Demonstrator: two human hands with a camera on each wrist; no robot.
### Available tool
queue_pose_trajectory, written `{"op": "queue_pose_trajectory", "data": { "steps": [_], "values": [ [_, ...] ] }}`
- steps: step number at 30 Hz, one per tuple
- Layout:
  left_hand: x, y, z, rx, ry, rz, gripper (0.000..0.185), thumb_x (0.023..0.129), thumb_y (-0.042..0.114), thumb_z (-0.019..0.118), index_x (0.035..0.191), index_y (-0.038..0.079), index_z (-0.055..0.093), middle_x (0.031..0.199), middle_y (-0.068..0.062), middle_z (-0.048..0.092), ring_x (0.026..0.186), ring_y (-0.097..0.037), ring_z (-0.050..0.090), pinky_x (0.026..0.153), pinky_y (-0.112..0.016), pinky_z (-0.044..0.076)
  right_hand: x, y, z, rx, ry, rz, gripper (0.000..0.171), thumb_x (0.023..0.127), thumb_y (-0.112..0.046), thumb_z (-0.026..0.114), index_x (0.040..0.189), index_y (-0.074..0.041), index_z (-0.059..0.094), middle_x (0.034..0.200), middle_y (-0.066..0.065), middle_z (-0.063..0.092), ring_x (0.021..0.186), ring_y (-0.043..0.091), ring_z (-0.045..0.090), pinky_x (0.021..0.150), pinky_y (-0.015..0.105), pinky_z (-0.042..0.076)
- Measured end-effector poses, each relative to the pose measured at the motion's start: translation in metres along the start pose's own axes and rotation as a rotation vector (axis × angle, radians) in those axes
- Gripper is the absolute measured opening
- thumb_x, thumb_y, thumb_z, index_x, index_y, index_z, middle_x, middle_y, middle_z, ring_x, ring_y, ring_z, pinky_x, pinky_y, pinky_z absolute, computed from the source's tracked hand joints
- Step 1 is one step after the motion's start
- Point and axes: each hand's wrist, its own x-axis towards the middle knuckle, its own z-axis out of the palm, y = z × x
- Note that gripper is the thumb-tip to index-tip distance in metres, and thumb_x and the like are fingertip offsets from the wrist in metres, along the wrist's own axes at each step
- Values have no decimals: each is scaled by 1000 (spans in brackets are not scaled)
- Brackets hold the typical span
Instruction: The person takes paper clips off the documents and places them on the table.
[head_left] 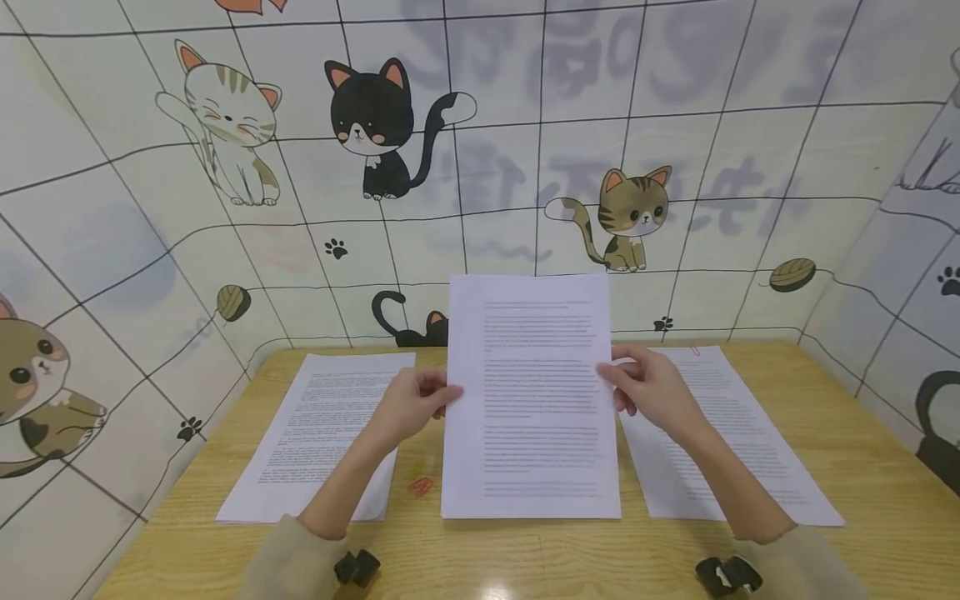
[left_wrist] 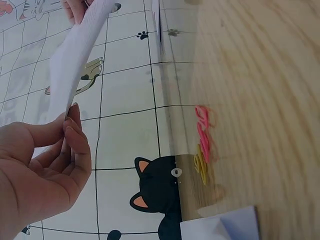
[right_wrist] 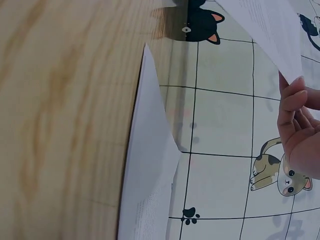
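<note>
Left hand: the left hand [head_left: 411, 406], just left of frame centre in the head view, pinches the left edge of a printed sheet [head_left: 534, 392] between thumb and curled fingers; the left wrist view shows the thumb [left_wrist: 75, 131] pressed against the paper's edge.

Right hand: the right hand [head_left: 649, 390], right of centre, pinches the sheet's opposite edge at about the same height, fingertips [right_wrist: 290, 107] closed on the paper in the right wrist view.

Held sheet: upright in mid-frame, its lower edge at or just above the wooden table [head_left: 862, 467]; which of the two cannot be told.

How to do it well: by the look of it, keeping both grips level and light should hold the page flat and uncreased; easing the bottom edge down squarely between the flanking pages would likely keep it from overlapping either.

Flanking pages: one printed page [head_left: 318, 433] lies flat at lower left, another printed page [head_left: 738, 437] at lower right, the latter partly under the right forearm.

Paper clips: pink and yellow clips [left_wrist: 202, 145] lie on the table near its back edge in the left wrist view; a reddish one [head_left: 420, 486] sits just left of the held sheet's lower corner.

Backdrop: cartoon-cat wall panels [head_left: 375, 125] fill the upper frame.
</note>
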Motion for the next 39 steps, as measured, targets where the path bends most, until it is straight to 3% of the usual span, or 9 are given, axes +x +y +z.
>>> {"op": "queue_pose_trajectory", "data": {
  "steps": [7, 13, 21, 30, 39],
  "values": [
    [4, -1, 0, 6, 28, -47, 7, 94, 8, 72, 94, 2, 73, 75, -3, 67, 67, -17, 58, 67, -35, 51, 0, 0, 1, 21, -92, -1, 36, 99, -12, 65, 129, 2, 52, 69, 11, 62, 53, 18, 51, 49, 26, 43],
    [11, -5, 1, 3, 31, -85, 8, 94, 9, 71, 94, 2, 73, 74, -3, 65, 66, -16, 56, 65, -32, 48, 2, -2, 2, -15, -119, 8, 39, 98, -8, 64, 133, 4, 51, 76, 10, 65, 54, 19, 53, 50, 27, 43],
    [14, -7, 1, 4, 18, -96, 10, 94, 11, 72, 90, 2, 72, 70, -2, 62, 65, -16, 55, 62, -29, 45, 4, -2, 4, -89, -102, 41, 29, 97, -8, 65, 122, 5, 57, 66, 6, 62, 54, 19, 53, 53, 26, 42],
    [15, -8, 1, 42, 14, -120, 12, 93, 11, 72, 87, 2, 69, 67, -3, 62, 61, -16, 54, 58, -25, 41, 11, 0, 9, -104, -132, 121, 28, 97, -11, 66, 117, 8, 59, 68, 4, 64, 57, 16, 57, 55, 29, 48],
    [20, -16, 2, 34, -6, -151, 9, 92, 7, 73, 89, -2, 70, 70, -4, 65, 62, -15, 58, 63, -28, 51, 17, 1, 14, -60, -160, 205, 26, 95, -10, 68, 111, 10, 61, 71, 5, 66, 59, 13, 59, 59, 27, 53]
  ]
}}
